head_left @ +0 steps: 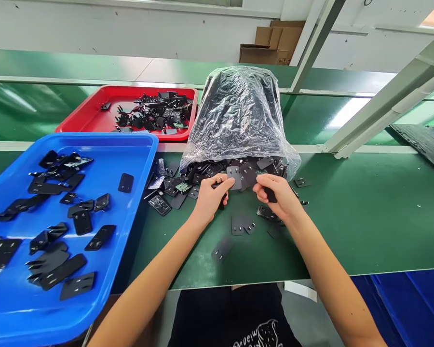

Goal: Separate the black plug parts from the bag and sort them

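Note:
My left hand (213, 195) is closed, with a flat dark grey plate (234, 176) with small slots pinched between thumb and finger. Part of another dark piece shows under its fingers. My right hand (277, 195) is curled around a small black piece (270, 194), partly hidden by the fingers. Both hands are at the mouth of a clear plastic bag (242, 120), where a heap of black plates and small circuit boards (202, 171) spills onto the green table. Nearer me lie a few loose slotted plates (237, 225) and a blurred dark plate (222, 248).
A blue tray (144, 154) with scattered black pieces stands at the left. Behind it, a red tray (83, 111) holds a pile of similar parts. A metal post (390, 103) rises at the right. Cardboard boxes (275, 43) sit at the back.

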The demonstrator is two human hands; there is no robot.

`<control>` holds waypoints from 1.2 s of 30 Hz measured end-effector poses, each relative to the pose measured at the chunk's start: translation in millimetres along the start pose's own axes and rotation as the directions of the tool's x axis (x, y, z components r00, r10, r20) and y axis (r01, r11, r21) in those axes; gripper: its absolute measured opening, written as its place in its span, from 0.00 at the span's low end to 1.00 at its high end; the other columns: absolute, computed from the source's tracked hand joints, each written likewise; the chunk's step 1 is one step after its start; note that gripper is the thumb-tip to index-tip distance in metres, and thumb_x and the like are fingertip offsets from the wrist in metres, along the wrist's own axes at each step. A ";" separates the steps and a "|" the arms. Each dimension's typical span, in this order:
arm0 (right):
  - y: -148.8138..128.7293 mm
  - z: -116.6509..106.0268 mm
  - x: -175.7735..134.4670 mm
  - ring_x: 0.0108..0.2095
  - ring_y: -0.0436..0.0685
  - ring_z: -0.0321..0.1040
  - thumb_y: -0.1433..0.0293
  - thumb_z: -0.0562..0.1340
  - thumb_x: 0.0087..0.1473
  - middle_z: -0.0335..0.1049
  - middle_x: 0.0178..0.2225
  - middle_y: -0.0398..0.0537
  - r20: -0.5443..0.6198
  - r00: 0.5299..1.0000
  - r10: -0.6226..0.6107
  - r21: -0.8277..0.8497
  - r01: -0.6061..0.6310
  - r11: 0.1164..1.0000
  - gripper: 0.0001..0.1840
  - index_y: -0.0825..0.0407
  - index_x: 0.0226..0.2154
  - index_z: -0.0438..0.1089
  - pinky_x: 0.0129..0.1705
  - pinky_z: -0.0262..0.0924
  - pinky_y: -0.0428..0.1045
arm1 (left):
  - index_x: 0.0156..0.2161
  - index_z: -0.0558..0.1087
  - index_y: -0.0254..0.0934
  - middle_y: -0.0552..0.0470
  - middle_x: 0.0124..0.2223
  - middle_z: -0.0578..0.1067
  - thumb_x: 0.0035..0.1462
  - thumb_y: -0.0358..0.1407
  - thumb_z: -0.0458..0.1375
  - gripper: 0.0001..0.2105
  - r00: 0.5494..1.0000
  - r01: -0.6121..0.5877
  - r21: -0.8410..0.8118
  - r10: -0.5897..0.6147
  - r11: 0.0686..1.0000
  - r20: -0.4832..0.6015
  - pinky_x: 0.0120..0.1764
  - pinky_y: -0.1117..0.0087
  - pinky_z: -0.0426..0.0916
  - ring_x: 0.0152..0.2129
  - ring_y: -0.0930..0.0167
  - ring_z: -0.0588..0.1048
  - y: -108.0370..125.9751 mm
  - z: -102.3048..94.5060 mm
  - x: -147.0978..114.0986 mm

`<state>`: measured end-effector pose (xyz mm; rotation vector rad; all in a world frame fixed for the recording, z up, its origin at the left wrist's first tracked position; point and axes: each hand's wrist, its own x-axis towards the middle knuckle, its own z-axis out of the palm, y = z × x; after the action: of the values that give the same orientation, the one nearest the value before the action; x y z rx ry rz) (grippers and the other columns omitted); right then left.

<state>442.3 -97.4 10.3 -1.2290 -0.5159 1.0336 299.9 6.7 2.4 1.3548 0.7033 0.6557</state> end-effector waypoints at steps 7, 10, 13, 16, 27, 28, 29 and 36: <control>6.7 11.5 -3.9 0.19 0.46 0.61 0.65 0.69 0.42 0.77 0.26 0.50 0.025 0.993 0.114 0.239 -0.117 0.964 0.10 0.54 0.23 0.71 0.20 0.58 0.43 | 0.18 0.59 0.36 0.59 0.22 0.60 0.48 0.40 0.60 0.16 0.999 -0.031 -0.034 0.030 0.999 -0.032 0.15 0.78 0.57 0.15 0.80 0.61 7.4 1.5 -1.1; 8.3 14.5 -5.5 0.19 0.47 0.62 0.66 0.68 0.44 0.77 0.27 0.50 0.007 0.985 0.174 0.268 -0.170 0.948 0.09 0.54 0.25 0.71 0.19 0.60 0.42 | 0.18 0.58 0.36 0.59 0.22 0.59 0.48 0.40 0.59 0.17 0.998 -0.051 -0.037 0.050 0.998 -0.040 0.15 0.78 0.57 0.15 0.81 0.61 10.7 0.6 -1.1; 10.6 18.4 -5.7 0.18 0.47 0.62 0.67 0.68 0.43 0.77 0.27 0.50 -0.009 0.972 0.234 0.314 -0.219 0.924 0.07 0.53 0.24 0.71 0.17 0.61 0.42 | 0.18 0.59 0.36 0.58 0.24 0.60 0.49 0.39 0.59 0.16 0.997 -0.069 -0.034 0.068 0.997 -0.033 0.15 0.78 0.57 0.15 0.81 0.61 11.6 0.3 -1.6; 11.6 20.9 -5.5 0.18 0.46 0.61 0.68 0.68 0.43 0.76 0.28 0.49 -0.015 0.956 0.292 0.366 -0.266 0.892 0.07 0.53 0.23 0.69 0.16 0.61 0.41 | 0.18 0.60 0.36 0.58 0.25 0.60 0.50 0.38 0.58 0.15 0.997 -0.079 -0.032 0.078 0.996 -0.024 0.15 0.77 0.58 0.16 0.81 0.61 11.4 0.2 -1.7; 8.1 18.6 -8.1 0.19 0.45 0.61 0.68 0.68 0.45 0.75 0.27 0.46 -0.006 0.957 0.289 0.394 -0.264 0.880 0.08 0.53 0.23 0.69 0.18 0.61 0.40 | 0.19 0.56 0.36 0.58 0.24 0.59 0.50 0.37 0.58 0.16 0.997 -0.067 -0.010 0.067 0.998 -0.024 0.15 0.78 0.57 0.15 0.81 0.61 10.0 -2.1 -0.1; 9.2 18.6 -8.2 0.19 0.45 0.61 0.67 0.68 0.44 0.75 0.27 0.46 0.000 0.961 0.276 0.384 -0.255 0.888 0.08 0.53 0.23 0.69 0.18 0.61 0.40 | 0.19 0.57 0.36 0.58 0.24 0.60 0.50 0.37 0.58 0.16 0.997 -0.069 -0.005 0.069 0.998 -0.016 0.15 0.77 0.57 0.14 0.81 0.61 9.4 -1.8 -0.3; 10.4 18.9 -8.5 0.19 0.45 0.61 0.67 0.68 0.44 0.74 0.26 0.46 0.007 0.964 0.264 0.372 -0.248 0.895 0.08 0.53 0.23 0.70 0.18 0.61 0.40 | 0.19 0.57 0.36 0.58 0.24 0.60 0.51 0.38 0.59 0.16 0.997 -0.071 0.003 0.071 0.997 -0.006 0.15 0.77 0.57 0.15 0.81 0.61 8.8 -1.5 -0.7; 16.3 24.6 -11.2 0.18 0.47 0.60 0.63 0.67 0.44 0.70 0.20 0.43 -0.021 0.994 0.104 0.114 -0.101 0.988 0.11 0.53 0.21 0.70 0.19 0.57 0.43 | 0.22 0.63 0.36 0.58 0.25 0.64 0.52 0.43 0.61 0.16 0.995 -0.082 0.076 0.078 0.994 0.054 0.17 0.76 0.60 0.15 0.80 0.63 5.9 0.1 -2.1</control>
<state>411.4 -94.6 4.8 -1.1767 -0.3715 1.1166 298.5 5.6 8.4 1.4734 0.6418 0.6602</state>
